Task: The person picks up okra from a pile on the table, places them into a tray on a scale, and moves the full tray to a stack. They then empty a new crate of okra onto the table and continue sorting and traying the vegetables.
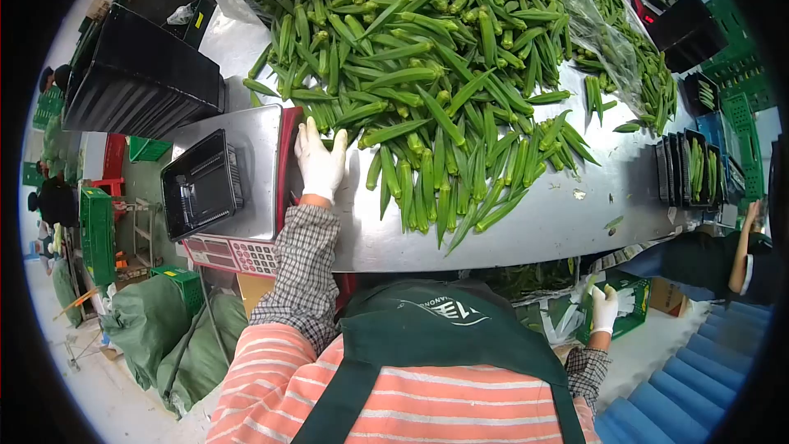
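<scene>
A large heap of green okra pods (444,74) covers the metal table. My left hand (320,163), in a white glove, is at the heap's left edge beside the scale; its fingers are apart and touch or nearly touch the nearest pods. On the weighing scale (261,127), a black plastic tray (201,185) sits tilted, with no okra visible in it. Low on the right, below the table edge, my gloved right hand (604,311) hangs over a green crate (633,304) with its fingers apart. Something small and green shows by its fingertips, too small to name.
Stacked black trays (148,74) stand at the back left. Upright black trays with okra (694,168) are at the table's right end. Clear plastic sheeting (604,37) lies over part of the heap. Another person's arm (744,247) is at the far right.
</scene>
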The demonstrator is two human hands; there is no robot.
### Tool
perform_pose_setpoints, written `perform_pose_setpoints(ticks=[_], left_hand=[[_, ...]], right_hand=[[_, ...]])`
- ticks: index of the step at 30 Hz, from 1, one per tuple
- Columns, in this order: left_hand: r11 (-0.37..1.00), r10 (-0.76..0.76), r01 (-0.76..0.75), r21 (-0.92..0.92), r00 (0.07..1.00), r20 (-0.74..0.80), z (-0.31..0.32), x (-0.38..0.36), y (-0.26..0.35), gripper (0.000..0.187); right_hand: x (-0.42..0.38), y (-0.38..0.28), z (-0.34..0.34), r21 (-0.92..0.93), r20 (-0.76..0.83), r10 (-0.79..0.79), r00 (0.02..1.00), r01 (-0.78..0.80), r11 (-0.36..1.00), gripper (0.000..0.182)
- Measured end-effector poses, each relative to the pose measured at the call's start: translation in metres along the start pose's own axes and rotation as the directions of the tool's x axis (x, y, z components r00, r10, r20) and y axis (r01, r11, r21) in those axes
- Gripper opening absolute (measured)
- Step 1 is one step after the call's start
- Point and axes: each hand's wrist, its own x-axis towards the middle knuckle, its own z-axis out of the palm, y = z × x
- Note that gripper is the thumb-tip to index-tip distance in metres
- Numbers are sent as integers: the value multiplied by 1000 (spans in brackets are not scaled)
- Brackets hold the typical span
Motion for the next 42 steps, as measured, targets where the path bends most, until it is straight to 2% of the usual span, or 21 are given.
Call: perform_pose_setpoints(ticks=[2,4,10,11,12,14,16,17,19,21,23,25,26,27,29,32,35,37,39,41,42], left_hand=[[991,-48,45,124,999,21,10,3,4,71],[980,-70,56,192,995,69,10,0,10,66],[997,59,-67,36,980,192,1,-45,40,66],[994,104,-108,10,976,193,0,-55,46,66],[987,151,-137,-85,971,188,5,-60,43,66],[950,227,-172,-261,953,198,6,-66,44,65],[927,195,-110,-358,958,211,0,-71,39,61],[912,177,-76,-404,960,219,-4,-74,37,59],[836,84,2,-549,988,130,-24,-82,45,49],[880,133,-116,-460,991,5,-36,-86,33,43],[876,64,-61,-478,998,-9,-46,-91,30,35],[863,32,-45,-503,999,-33,-48,-96,19,33],[865,36,-61,-498,998,-61,-45,-96,14,31],[873,32,-57,-483,998,-60,-42,-95,11,30],[887,36,-54,-460,998,-48,-36,-91,10,29],[909,38,-32,-417,999,5,-33,-78,29,23],[976,4,15,-217,996,85,-30,-65,28,23],[993,-13,25,-114,994,110,-31,-64,28,34],[997,-83,81,15,976,203,-38,-62,30,38],[992,-70,51,118,984,164,-35,-65,26,42],[989,-57,35,146,987,148,-35,-68,26,42]], right_hand=[[10,2,3,-78,-71,-89,994,83,994,35],[15,-19,2,-71,-43,-167,985,163,984,36],[21,-154,44,71,22,-511,859,509,858,25],[12,-198,60,91,38,-586,809,581,809,25],[8,-235,79,38,48,-715,697,714,699,25],[-12,-310,123,160,43,-913,406,899,408,26],[-36,-375,163,195,47,-993,109,974,116,29],[-44,-397,183,198,85,-996,11,980,27,31],[-52,-420,223,-56,201,-977,-74,995,-87,27],[-45,-429,244,-187,330,-939,-98,968,-167,22],[-39,-427,238,-96,254,-960,-114,985,-142,20],[-37,-431,216,125,71,-997,-12,992,-3,31],[-37,-431,195,470,115,-974,194,854,225,30],[-42,-429,169,729,228,-905,360,553,404,29],[-24,-406,133,837,310,-752,581,208,506,30],[1,-332,72,781,310,-640,703,196,593,36],[-2,-227,18,691,244,-438,865,162,704,37],[-8,-157,-14,539,293,-304,906,106,836,36],[-14,-101,-25,561,287,-123,950,-63,825,35],[-6,-64,-25,414,284,32,958,-152,898,35],[16,-21,-11,281,224,-4,975,-61,958,39]])
